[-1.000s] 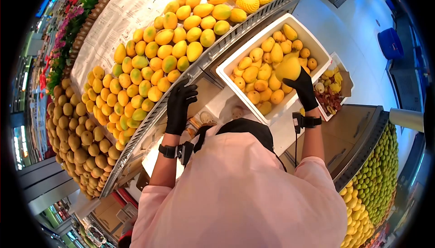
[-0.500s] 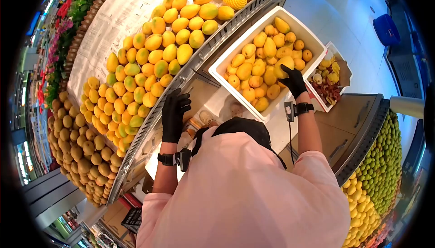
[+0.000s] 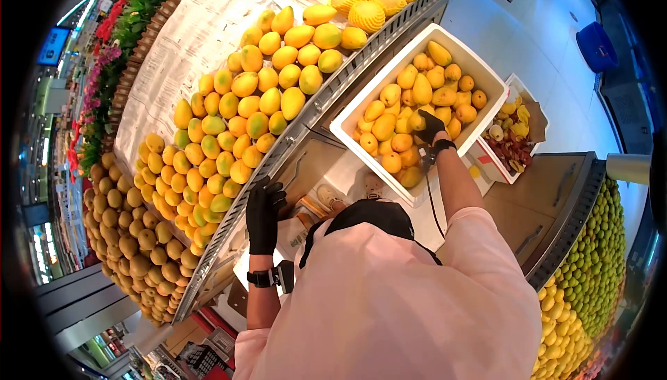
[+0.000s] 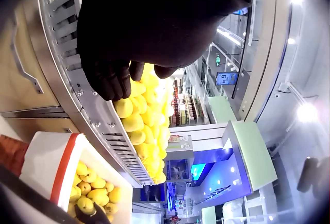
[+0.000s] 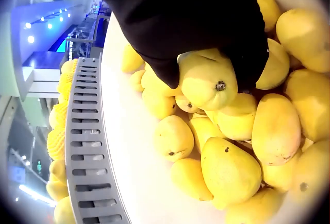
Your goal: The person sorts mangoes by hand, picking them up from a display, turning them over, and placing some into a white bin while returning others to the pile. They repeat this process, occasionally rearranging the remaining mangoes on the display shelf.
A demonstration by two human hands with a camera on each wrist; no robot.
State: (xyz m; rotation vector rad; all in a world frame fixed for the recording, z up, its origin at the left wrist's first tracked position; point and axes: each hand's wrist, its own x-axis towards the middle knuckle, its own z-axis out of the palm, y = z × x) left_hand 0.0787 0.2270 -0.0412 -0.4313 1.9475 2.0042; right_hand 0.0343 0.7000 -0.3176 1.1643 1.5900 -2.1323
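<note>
In the head view, the black-gloved right hand [image 3: 431, 126] is down among yellow mangoes [image 3: 383, 128] in a white foam box [image 3: 497, 99]. The right wrist view shows that hand [image 5: 196, 23] with thumb and fingers on either side of one mango [image 5: 206, 82], its stem end facing the camera. The gloved left hand [image 3: 263, 217] is at the slatted edge of the display stand, its fingers loosely bent and holding nothing. In the left wrist view the left hand [image 4: 149, 26] hangs over the grey rail [image 4: 98, 116], near the displayed mangoes [image 4: 135, 122].
Rows of mangoes [image 3: 243, 85] lie on the stand beside brown round fruit [image 3: 132, 241] and net-wrapped fruit [image 3: 366, 16]. A smaller box of scraps [image 3: 511, 133] stands right of the foam box. Green fruit [image 3: 590, 248] fills a stand at the right; a blue bin [image 3: 596, 47] is on the floor.
The large yellow fruit earlier in the right hand was lowered into the box, and that hand has moved left and down to another mango. The left hand stays by the stand's edge.
</note>
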